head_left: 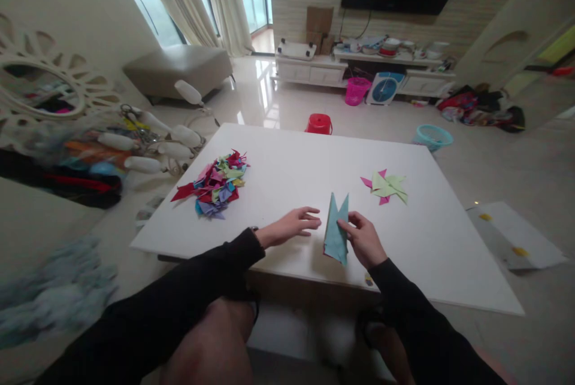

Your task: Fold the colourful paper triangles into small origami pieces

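"Where's the paper?"

"Your blue paper (335, 235) is over the table (287, 163), just in from the near edge and a little right of its middle. Its two sharp points face up, toward the far edge."

"And my hands?"

"Your right hand (363, 239) pinches the paper's right side between thumb and fingers. Your left hand (294, 224) holds nothing; its fingers are loosely spread, pointing at the paper but apart from it."

"Does the paper's lower end touch the table?"

"From this angle I can't tell."

"What else is on there?"

"You have a heap (218, 184) of many-coloured folded papers by the left edge. Some green and pink pieces (386, 186) lie together toward the right edge, beyond your right hand."
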Demonstrator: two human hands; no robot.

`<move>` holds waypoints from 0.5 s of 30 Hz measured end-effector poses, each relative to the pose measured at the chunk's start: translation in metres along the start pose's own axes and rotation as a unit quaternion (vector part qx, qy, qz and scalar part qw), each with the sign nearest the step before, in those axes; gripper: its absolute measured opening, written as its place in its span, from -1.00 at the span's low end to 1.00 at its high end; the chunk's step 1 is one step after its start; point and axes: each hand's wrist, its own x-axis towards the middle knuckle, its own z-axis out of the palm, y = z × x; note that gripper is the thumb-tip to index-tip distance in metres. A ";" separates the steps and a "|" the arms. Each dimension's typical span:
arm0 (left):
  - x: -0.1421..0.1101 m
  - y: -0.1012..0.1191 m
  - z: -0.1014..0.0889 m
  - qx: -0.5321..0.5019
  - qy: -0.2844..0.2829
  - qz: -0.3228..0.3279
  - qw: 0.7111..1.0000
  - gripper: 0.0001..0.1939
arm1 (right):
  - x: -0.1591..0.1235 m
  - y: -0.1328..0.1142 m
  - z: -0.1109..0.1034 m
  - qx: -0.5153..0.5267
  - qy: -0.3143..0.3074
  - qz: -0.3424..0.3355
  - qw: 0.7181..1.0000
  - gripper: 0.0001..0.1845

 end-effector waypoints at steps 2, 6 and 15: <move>0.004 -0.009 0.030 -0.042 -0.043 -0.005 0.998 -0.37 | -0.002 0.002 0.004 0.011 -0.007 -0.008 1.000 -0.56; 0.012 -0.017 0.042 -0.026 -0.012 0.046 0.999 -0.36 | -0.005 0.002 0.006 -0.007 -0.043 0.000 0.999 -0.53; -0.003 0.000 -0.105 0.366 0.337 -0.031 0.867 -0.65 | -0.008 -0.005 -0.009 -0.124 -0.070 -0.024 0.990 -0.54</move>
